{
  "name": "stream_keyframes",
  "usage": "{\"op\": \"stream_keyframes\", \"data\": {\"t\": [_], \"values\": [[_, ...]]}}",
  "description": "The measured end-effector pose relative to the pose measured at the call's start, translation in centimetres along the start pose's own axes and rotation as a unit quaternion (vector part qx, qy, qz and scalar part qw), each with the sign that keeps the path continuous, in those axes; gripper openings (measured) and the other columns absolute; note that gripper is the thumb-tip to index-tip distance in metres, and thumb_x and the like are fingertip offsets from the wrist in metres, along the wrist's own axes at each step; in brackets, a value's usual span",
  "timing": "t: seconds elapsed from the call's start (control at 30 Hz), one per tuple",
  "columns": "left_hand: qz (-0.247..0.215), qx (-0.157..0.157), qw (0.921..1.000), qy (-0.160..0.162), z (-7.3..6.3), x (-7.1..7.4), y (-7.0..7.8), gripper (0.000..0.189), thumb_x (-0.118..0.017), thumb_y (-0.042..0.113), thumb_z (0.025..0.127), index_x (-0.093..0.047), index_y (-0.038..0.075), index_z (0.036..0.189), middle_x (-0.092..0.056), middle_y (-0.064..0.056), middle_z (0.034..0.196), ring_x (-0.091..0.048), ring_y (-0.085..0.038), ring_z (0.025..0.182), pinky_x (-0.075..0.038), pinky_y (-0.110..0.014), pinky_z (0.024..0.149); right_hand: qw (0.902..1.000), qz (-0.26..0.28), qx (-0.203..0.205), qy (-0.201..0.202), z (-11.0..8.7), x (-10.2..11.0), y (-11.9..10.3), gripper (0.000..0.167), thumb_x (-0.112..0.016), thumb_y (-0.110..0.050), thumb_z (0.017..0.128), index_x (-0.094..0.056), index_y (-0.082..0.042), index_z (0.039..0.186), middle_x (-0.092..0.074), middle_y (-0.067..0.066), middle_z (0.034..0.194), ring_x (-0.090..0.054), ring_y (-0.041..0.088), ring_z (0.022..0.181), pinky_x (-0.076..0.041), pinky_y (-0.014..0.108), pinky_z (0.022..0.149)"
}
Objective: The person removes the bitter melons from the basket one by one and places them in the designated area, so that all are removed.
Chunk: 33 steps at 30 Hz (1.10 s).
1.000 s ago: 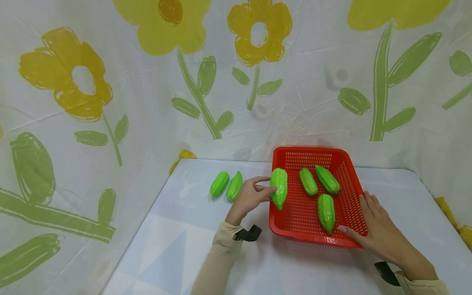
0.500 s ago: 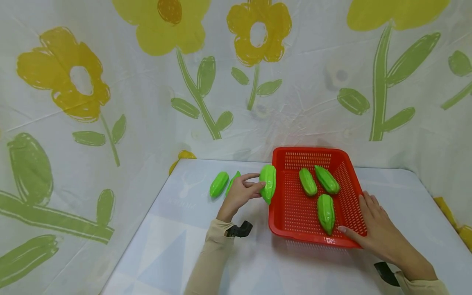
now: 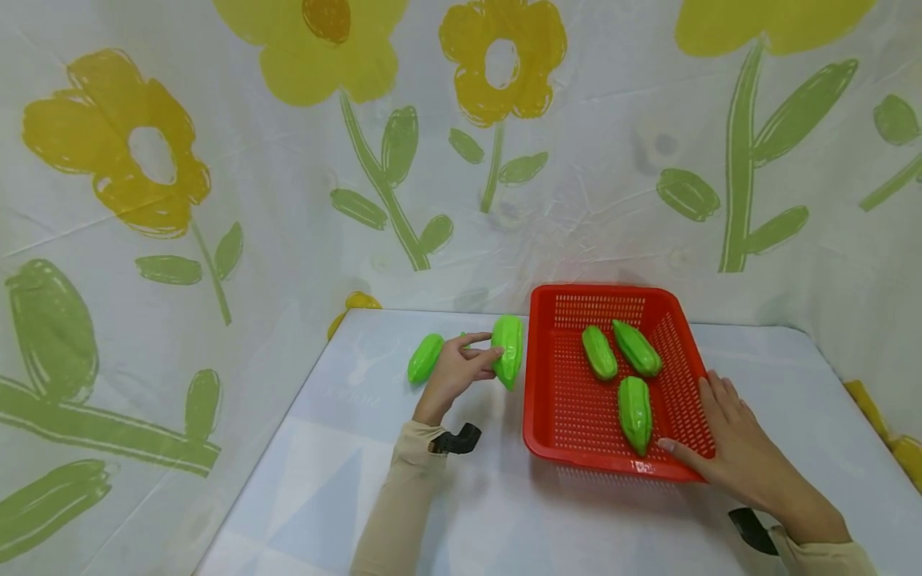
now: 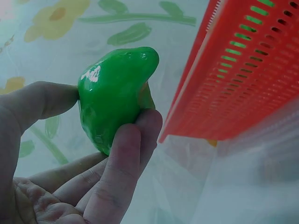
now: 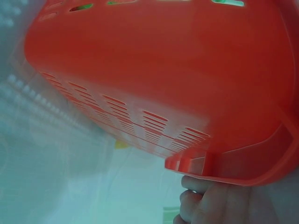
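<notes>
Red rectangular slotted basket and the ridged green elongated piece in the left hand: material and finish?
Red rectangular slotted basket: probably moulded plastic, slight sheen; smooth thin walls with regular slots.
Ridged green elongated piece in the left hand: glossy, perhaps plastic or coated foam; sharp white highlight. Core can't be told.

I could read no word for certain. One line of lettering (image 3: 351,398) ran across the bench (image 3: 324,480) near its far left corner, so pale and small that I couldn't pick out its letters. It lay just on the near side of a faint outline (image 3: 369,364) like an antlered head. The near rim of the basket (image 3: 576,458) showed a small lighter patch, and whether that was lettering or only shine, I couldn't tell.
</notes>
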State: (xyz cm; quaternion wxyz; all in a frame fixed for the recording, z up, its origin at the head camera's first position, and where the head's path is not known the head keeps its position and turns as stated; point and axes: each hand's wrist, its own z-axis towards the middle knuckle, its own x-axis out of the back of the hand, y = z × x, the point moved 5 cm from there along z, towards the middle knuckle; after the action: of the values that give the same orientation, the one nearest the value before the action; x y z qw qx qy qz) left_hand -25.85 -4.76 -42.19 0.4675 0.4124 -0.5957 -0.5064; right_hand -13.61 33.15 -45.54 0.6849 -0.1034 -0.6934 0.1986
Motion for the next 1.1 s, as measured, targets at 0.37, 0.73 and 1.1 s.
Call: {"op": "stream_keyframes", "data": {"t": [0.37,0.73,1.1], "values": [[-0.002,0.010,0.9997,0.024,0.6,1.0,-0.5,0.051,-0.075,0.019,0.094,-0.061,-0.001,0.139,-0.076,-0.027,0.111,-0.077,-0.023,0.072,-0.065,-0.030,0.072,1.0000,-0.001,-0.002,-0.005,0.1,0.1,-0.1,0.124,-0.065,-0.066,0.089,0.005,0.006,0.162,0.001,0.037,0.168,0.007,0.056,0.156,-0.009,0.080,0.119],[0.031,0.009,0.9985,0.045,1.0,1.9,-1.7,0.050,-0.075,0.022,0.093,-0.063,0.000,0.137,-0.076,-0.027,0.110,-0.076,-0.019,0.071,-0.065,-0.036,0.070,1.0000,0.000,-0.001,-0.002,0.0,0.0,0.1,0.125,-0.065,-0.066,0.088,0.006,0.005,0.163,0.002,0.036,0.168,0.008,0.055,0.156,-0.008,0.080,0.119],[0.055,0.025,0.9969,0.050,1.3,2.4,-2.9,0.052,-0.075,0.023,0.094,-0.063,0.000,0.138,-0.077,-0.025,0.110,-0.078,-0.030,0.078,-0.064,-0.047,0.075,1.0000,0.003,-0.002,-0.004,0.1,-0.2,0.1,0.125,-0.064,-0.068,0.088,0.006,0.003,0.163,0.003,0.036,0.169,0.008,0.055,0.156,-0.009,0.081,0.118]]}}
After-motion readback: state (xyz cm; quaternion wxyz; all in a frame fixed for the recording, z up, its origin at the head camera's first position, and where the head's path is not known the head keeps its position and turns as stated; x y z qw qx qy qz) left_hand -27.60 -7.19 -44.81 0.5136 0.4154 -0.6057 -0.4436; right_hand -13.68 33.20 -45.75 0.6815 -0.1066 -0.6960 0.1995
